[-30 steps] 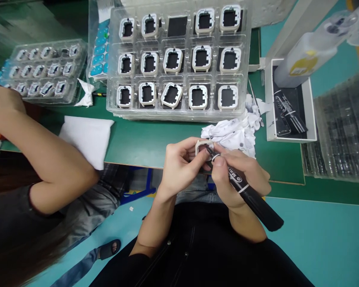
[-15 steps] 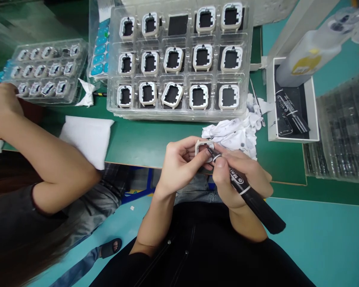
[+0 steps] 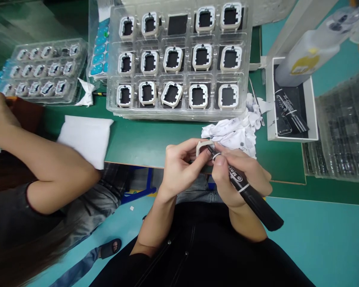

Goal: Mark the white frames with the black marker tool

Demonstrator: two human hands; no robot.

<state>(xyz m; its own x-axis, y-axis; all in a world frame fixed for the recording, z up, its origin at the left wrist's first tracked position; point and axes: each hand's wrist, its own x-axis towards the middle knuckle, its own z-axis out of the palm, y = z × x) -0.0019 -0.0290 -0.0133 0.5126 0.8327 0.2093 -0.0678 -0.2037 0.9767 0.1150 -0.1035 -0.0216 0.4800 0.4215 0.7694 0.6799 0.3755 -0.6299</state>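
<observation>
A long green table crosses the scene; at its left a co-worker in a dark grey sleeve stretches a bare arm toward the far side. At the far right stand upright stacks of clear plastic trays. The large clear plastic tray in the far middle carries fourteen pale square frames, with a black pad showing in the middle pocket of its far row. A smaller-looking clear tray of frames sits far left. On the right, an open white box holds a translucent bottle with a yellow label and a black pen. A folded white cloth lies left; a crumpled, spotted white cloth lies just beyond the hands.

The right hand is closed firmly around a thick black marker pen, tip pointing far and left. The left hand pinches a pale beige square frame between thumb and fingers, at the table's near edge. The marker's narrow tip is at the frame's opening; whether it touches, I cannot tell.
</observation>
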